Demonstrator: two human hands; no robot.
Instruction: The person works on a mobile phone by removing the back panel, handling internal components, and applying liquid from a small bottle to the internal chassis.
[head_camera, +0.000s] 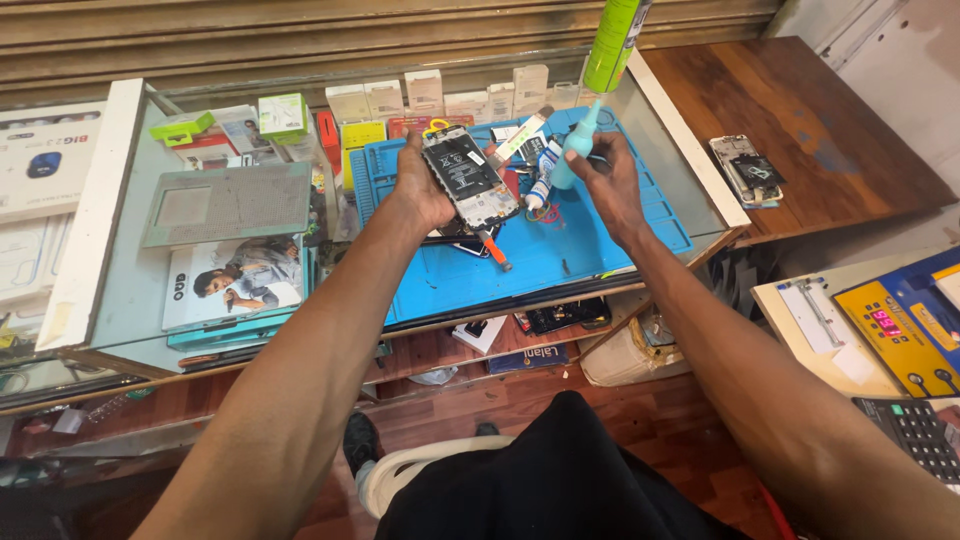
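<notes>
Left hand (422, 185) gripping an opened smartphone (468, 176), tilted, above the blue repair mat (560, 255). Right hand (607, 180) closed around a teal squeeze bottle (572, 150), just right of the phone. Green spray can (612, 45) at far centre.

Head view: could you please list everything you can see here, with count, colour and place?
opened phone: one, black inside, in left hand
squeeze bottle: one, teal, in right hand
work mat: one, blue, on glass counter
spray can: one, green, behind mat
metal plate: one, grey, counter left
second phone: one, opened, wooden table
calculator: one, black, lower right
left hand: grip on phone
right hand: grip on bottle
</notes>
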